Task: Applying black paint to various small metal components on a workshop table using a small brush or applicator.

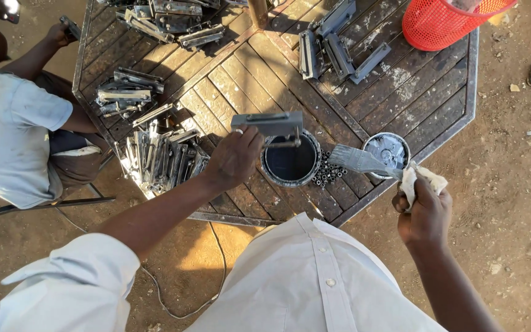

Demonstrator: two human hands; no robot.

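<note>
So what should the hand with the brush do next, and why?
Probably bring the grey-coated flat paintbrush in the right hand across to the grey metal bracket that the left hand holds over the round open paint tin: the bristles look loaded, and drips would land in the tin.

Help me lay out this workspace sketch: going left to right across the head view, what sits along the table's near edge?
Pile of metal brackets → left hand holding a bracket → paint can → brush → paint lid → right hand.

Lighting: harsh daylight; dappled shade across the dark slatted wooden table (401, 92); glare on the white cotton shirt (314, 283). Focus sharp; slight wide-angle bending at edges.
</note>
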